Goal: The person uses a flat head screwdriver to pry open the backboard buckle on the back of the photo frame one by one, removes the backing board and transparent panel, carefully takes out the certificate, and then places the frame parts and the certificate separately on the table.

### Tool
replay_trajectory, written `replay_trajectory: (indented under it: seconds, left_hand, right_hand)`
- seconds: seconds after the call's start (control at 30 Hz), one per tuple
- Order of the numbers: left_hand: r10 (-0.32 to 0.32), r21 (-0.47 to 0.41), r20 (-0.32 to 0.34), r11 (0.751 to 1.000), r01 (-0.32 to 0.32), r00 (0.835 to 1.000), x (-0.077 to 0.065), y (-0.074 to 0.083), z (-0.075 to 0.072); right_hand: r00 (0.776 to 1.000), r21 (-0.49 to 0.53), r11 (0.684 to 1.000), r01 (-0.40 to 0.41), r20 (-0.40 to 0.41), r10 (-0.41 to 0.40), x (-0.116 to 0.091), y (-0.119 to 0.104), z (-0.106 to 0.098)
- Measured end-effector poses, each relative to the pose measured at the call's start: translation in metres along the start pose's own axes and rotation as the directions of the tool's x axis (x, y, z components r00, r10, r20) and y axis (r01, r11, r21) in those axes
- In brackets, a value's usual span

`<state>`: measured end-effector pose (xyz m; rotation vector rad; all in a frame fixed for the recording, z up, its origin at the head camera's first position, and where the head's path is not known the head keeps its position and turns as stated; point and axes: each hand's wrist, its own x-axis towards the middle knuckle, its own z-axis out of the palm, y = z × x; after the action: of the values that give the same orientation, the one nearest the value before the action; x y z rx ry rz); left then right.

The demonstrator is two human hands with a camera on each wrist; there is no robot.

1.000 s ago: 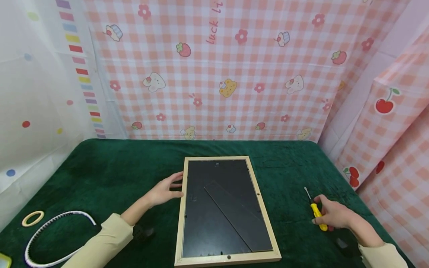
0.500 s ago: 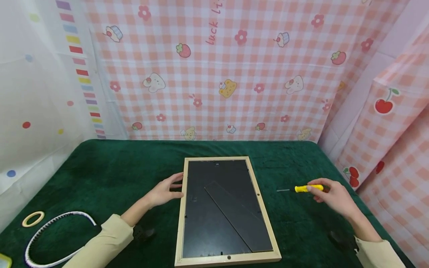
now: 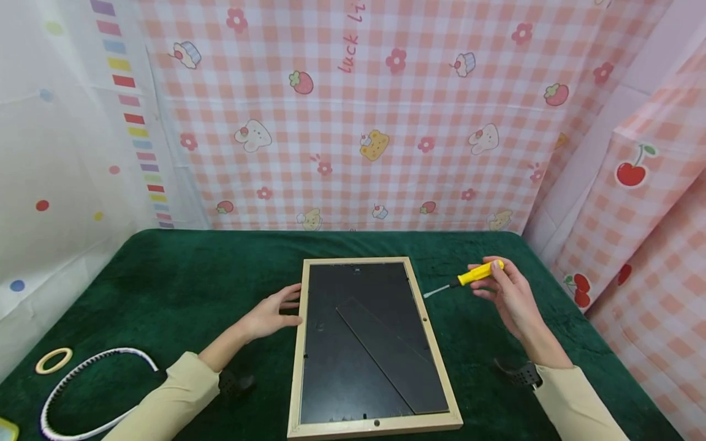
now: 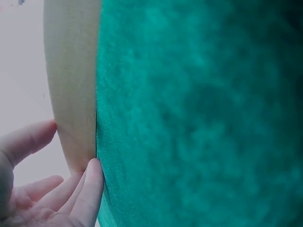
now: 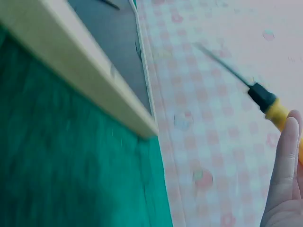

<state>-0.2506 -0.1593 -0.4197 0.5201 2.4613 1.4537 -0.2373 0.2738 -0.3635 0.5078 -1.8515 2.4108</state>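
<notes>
One frame (image 3: 331, 380), back up, lies between the left and right edges of the surface (image 3: 220, 263). One screwdriver (image 3: 477, 273), pinched by the right hand (image 3: 513, 294); right wrist view shows it apart from the frame, unclear from the head. Left hand (image 3: 267, 315): fingers extended, touching the frame. Near the left edge: one ring (image 3: 40, 364), one hoop (image 3: 118, 351) partly sleeve-hidden, one yellow object (image 3: 7, 430) cut off.

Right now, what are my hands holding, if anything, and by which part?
Your right hand holds the screwdriver by its yellow handle. Your left hand only touches the frame, along its left side.
</notes>
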Motion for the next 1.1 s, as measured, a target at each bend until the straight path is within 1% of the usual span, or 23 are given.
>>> replay_trajectory:
  seconds: [0.07,0.13,0.23,0.33,0.43,0.6,0.7,0.83,0.93,1.1]
  left_hand:
    - [-0.005,0.003,0.002,1.0,0.005,1.0,0.0,0.0,0.0]
    - [-0.009,0.012,0.007,1.0,0.009,1.0,0.0,0.001,0.0]
    - [-0.01,0.026,0.018,1.0,0.009,1.0,0.0,0.001,0.0]
    - [-0.006,0.033,0.02,0.999,0.005,1.0,0.001,0.001,0.0]
    - [0.005,0.043,0.019,0.999,-0.005,1.0,0.001,0.001,-0.001]
    - [0.025,0.061,0.033,0.998,-0.027,0.999,0.001,0.001,-0.001]
    - [0.034,0.074,0.039,0.997,-0.036,0.999,0.001,0.002,-0.001]
    - [0.042,0.089,0.042,0.995,-0.046,0.998,0.002,0.002,-0.002]
    - [0.047,0.089,0.043,0.995,-0.051,0.998,0.001,0.002,-0.002]
    - [0.046,0.084,0.048,0.995,-0.049,0.998,0.0,0.004,-0.002]
  right_hand:
    - [1.0,0.021,1.0,-0.01,0.004,0.01,0.007,0.003,0.011]
    - [0.999,0.033,0.999,-0.03,-0.013,0.03,0.014,0.006,0.022]
    - [0.996,-0.008,0.999,-0.048,-0.077,0.047,0.026,0.011,0.039]
    - [0.987,-0.047,0.997,-0.068,-0.146,0.061,0.037,0.014,0.055]
    - [0.98,-0.051,0.994,-0.099,-0.175,0.089,0.049,0.018,0.07]
    - [0.969,-0.011,0.981,-0.192,-0.163,0.187,0.064,0.031,0.095]
    - [0.955,0.019,0.966,-0.256,-0.148,0.256,0.07,0.043,0.111]
    - [0.931,0.049,0.941,-0.334,-0.141,0.337,0.074,0.059,0.127]
    - [0.921,0.046,0.931,-0.362,-0.135,0.365,0.075,0.071,0.136]
    - [0.924,0.012,0.93,-0.368,-0.105,0.367,0.072,0.086,0.146]
